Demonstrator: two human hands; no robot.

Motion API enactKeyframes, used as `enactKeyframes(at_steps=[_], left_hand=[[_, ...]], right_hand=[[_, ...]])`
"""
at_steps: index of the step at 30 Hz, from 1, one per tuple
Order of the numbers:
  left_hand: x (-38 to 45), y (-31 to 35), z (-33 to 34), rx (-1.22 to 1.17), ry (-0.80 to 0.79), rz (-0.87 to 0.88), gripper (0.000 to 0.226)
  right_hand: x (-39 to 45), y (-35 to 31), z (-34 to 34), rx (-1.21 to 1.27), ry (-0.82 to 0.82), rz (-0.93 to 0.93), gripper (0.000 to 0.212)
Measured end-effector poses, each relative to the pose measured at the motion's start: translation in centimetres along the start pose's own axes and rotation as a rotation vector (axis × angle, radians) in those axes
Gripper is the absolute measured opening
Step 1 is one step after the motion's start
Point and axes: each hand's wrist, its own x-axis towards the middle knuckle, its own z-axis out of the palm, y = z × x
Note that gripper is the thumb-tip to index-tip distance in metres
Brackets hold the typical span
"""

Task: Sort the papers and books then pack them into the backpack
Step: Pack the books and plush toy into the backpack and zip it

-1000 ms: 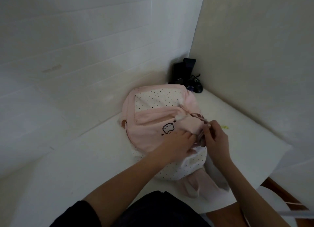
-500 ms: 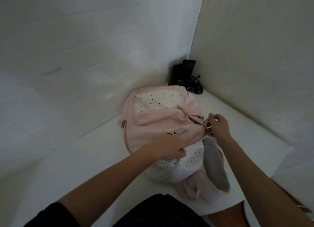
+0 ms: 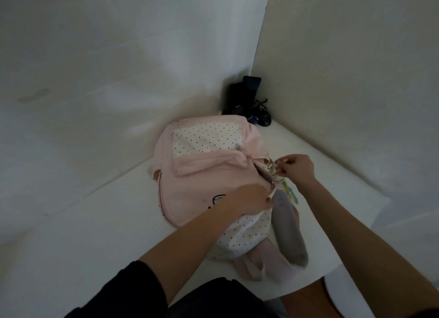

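A pink backpack [image 3: 204,172] with white dotted panels lies flat on the white table [image 3: 95,234], its grey and pink straps trailing toward me. My left hand [image 3: 247,200] grips the pink fabric at the bag's right edge beside the zipper. My right hand [image 3: 297,169] pinches the zipper pull [image 3: 276,166] on the bag's right side. Light papers with a green and yellow bit [image 3: 288,190] peek out of the partly open zip below that hand. No books show.
Black devices with a tangled cable [image 3: 249,102] stand in the far corner where two white walls meet. The table's near right edge [image 3: 316,282] sits close to the straps, with brown floor and a white round thing beyond it.
My right hand has drawn the zipper pull up and away along the bag's right side. My left hand slid to the bag's right edge. The grey strap now lies uncovered.
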Motion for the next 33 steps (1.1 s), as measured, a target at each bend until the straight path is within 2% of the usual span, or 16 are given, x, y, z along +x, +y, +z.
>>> enactKeyframes(at_steps=[2, 8, 15, 19, 22, 24, 26, 28, 31, 32, 33], left_hand=[[0.2, -0.6, -0.7, -0.092, -0.023, 0.029, 0.026], [0.1, -2.3, -2.6, -0.115, -0.152, 0.074, 0.042], [0.5, -3.9, -3.4, -0.297, -0.193, -0.019, 0.039], [0.1, -3.7, -3.8, -0.315, -0.205, -0.038, 0.039], [-0.9, -3.1, -2.9, -0.333, -0.231, -0.071, 0.037], [-1.7, -3.5, -1.8, -0.174, -0.342, -0.088, 0.053], [-2.7, -4.4, -0.3, 0.101, -0.429, -0.067, 0.073], [-3.3, -5.3, 1.4, 0.267, -0.383, -0.027, 0.065], [-3.8, -5.8, 2.8, 0.27, -0.269, -0.037, 0.044], [-4.0, -5.8, 3.0, 0.255, -0.272, -0.059, 0.04], [-4.2, -5.7, 3.1, 0.251, -0.271, -0.066, 0.038]], right_hand=[[1.4, -1.4, 0.9, 0.032, 0.033, -0.037, 0.009], [4.8, -4.6, 4.9, 0.183, 0.051, -0.026, 0.008], [6.9, -4.8, 6.9, 0.227, 0.064, 0.025, 0.011], [6.6, -5.3, 6.3, 0.207, -0.067, 0.014, 0.014], [4.9, -5.1, 5.4, 0.213, -0.206, -0.067, 0.04], [3.0, -3.7, 5.1, 0.143, -0.266, -0.164, 0.035], [0.8, -1.3, 5.2, 0.017, -0.356, -0.201, 0.025], [-1.0, 0.7, 5.3, 0.003, -0.305, -0.193, 0.023], [-1.5, 3.8, 4.6, 0.03, -0.013, -0.064, 0.028], [-1.8, 4.9, 3.9, -0.088, 0.016, 0.009, 0.034], [-1.8, 6.9, 3.5, -0.218, -0.023, 0.066, 0.046]])
